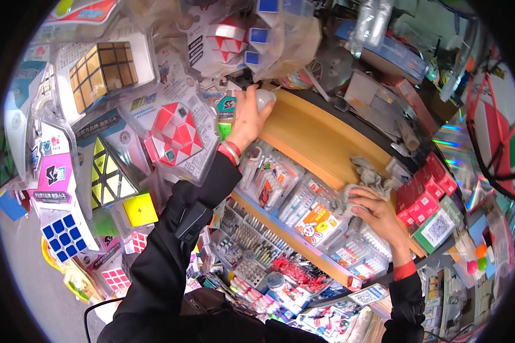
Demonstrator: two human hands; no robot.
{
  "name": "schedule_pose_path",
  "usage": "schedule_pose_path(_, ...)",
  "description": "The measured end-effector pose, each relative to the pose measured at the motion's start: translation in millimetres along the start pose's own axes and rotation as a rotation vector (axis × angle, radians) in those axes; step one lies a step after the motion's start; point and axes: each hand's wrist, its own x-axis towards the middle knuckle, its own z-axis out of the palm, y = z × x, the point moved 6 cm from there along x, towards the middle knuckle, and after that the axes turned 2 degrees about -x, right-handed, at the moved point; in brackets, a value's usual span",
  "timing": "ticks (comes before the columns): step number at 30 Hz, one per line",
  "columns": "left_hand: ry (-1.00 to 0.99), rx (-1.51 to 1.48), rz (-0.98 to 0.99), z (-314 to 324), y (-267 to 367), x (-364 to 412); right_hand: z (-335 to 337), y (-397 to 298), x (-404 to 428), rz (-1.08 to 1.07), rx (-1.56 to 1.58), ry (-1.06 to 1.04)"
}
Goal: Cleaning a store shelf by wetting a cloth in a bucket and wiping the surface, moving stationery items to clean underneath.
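My left hand point(248, 118) is at the upper left end of a wooden shelf point(322, 137), its fingers around a rounded, translucent whitish object point(264, 99) whose kind I cannot tell. My right hand point(373, 210) grips a crumpled grey cloth point(369, 176) at the shelf's right part, near the front edge. Below that board, boxed marker sets point(317, 223) and other packs stand on a lower shelf. Blister-packed puzzles hang to the left of my left hand, among them a red and white snake puzzle point(177, 135).
Red boxes point(427, 188) and a green box point(437, 227) stand at the shelf's right end. A gold cube puzzle point(105, 75) and a triangular puzzle point(109, 176) hang at left. Trays of pens point(249, 236) lie lower down. Clear packaging point(373, 21) hangs at the top.
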Motion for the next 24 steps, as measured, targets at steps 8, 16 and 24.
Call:
schedule_pose_path(8,-0.232,0.357,0.150,7,-1,-22,-26,28,-77,0.414,0.270,0.214)
schedule_pose_path(16,-0.200,0.512,0.299,14,31,-46,-26,3,-47,0.139,1.341,0.556)
schedule_pose_path(24,-0.888,-1.166,-0.356,40,127,-113,-7,-3,29,0.006,1.765,0.579)
